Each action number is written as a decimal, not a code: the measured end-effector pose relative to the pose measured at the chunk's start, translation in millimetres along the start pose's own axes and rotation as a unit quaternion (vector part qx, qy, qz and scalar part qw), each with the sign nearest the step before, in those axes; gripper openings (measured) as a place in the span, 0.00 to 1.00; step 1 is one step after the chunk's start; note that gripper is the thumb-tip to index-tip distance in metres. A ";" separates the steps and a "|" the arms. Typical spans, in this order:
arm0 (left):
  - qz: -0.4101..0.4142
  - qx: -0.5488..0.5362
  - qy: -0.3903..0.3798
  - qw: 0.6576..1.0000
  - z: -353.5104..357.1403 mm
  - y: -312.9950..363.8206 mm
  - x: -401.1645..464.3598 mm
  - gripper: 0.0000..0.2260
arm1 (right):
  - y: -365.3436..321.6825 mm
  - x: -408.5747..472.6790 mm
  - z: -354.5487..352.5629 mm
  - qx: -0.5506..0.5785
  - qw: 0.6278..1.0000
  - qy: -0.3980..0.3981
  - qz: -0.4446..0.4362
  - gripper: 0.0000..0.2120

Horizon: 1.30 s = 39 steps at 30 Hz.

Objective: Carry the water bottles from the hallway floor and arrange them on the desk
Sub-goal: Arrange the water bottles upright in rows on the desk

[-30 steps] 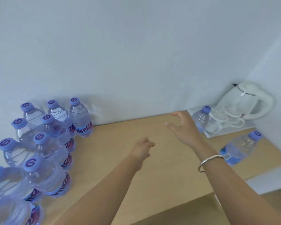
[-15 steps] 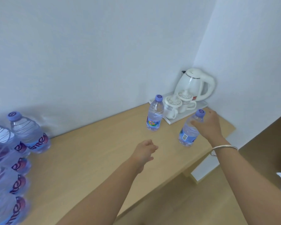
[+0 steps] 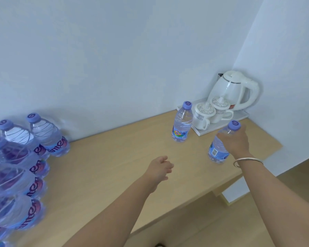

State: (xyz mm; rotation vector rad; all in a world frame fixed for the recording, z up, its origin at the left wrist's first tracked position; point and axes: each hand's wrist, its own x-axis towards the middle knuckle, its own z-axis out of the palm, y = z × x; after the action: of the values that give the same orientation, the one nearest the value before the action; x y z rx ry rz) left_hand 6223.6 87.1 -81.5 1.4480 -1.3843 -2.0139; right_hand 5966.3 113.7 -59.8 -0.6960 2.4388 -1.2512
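Pale wooden surface (image 3: 114, 175) against a white wall: right hand (image 3: 235, 141) grips an upright bottle (image 3: 219, 148) near its right edge, likely repositioning it; left hand (image 3: 160, 168) hovers empty, loosely curled.

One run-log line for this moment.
right hand grips bottle upright on desk | left hand empty
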 end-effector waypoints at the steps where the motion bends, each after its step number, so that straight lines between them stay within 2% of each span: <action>1: -0.001 0.004 0.000 1.000 -0.1 -0.9 -0.3 0.24 | -0.7 0.0 0.5 -0.009 1.000 0.007 0.000 0.24; 7: 0.040 0.094 0.011 0.995 0.3 -3.4 -1.2 0.28 | -16.9 -14.3 6.1 -0.044 0.999 -0.001 -0.025 0.23; 14: 0.134 0.252 0.053 0.957 -4.7 -18.5 -9.3 0.44 | -80.8 -63.6 20.1 -0.048 0.991 -0.073 -0.098 0.20; 18: 0.182 0.163 0.121 0.962 -13.2 -19.2 -23.5 0.45 | -116.9 -101.7 35.3 -0.038 0.983 -0.118 -0.134 0.24; 22: 0.214 0.057 0.177 0.959 -30.0 -16.6 -38.6 0.30 | -143.2 -133.7 54.8 -0.046 0.975 -0.148 -0.158 0.22; 26: 0.210 0.006 0.199 0.957 -56.8 -23.7 -58.5 0.27 | -160.3 -155.2 65.8 -0.037 0.958 -0.218 -0.180 0.24; 30: 0.196 -0.028 0.168 0.966 -82.4 -30.6 -75.6 0.24 | -171.0 -169.0 73.4 -0.021 0.930 -0.296 -0.217 0.20; 33: 0.186 -0.052 0.102 0.976 -101.2 -32.6 -87.1 0.21 | -180.5 -180.1 83.4 0.020 0.906 -0.351 -0.234 0.16; 35: 0.187 -0.062 0.033 0.980 -112.6 -32.9 -95.8 0.19 | -185.0 -186.5 88.8 0.075 0.872 -0.427 -0.228 0.12; 39: 0.182 -0.088 -0.088 0.975 -137.1 -32.8 -112.9 0.21 | -186.0 -194.3 98.1 0.187 0.776 -0.574 -0.180 0.20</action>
State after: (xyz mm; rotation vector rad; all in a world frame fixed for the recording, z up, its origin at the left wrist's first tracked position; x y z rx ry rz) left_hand 6399.8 109.8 -48.9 0.8849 -1.3776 -1.9966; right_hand 6226.7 62.1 47.3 -1.3200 1.0436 -0.9058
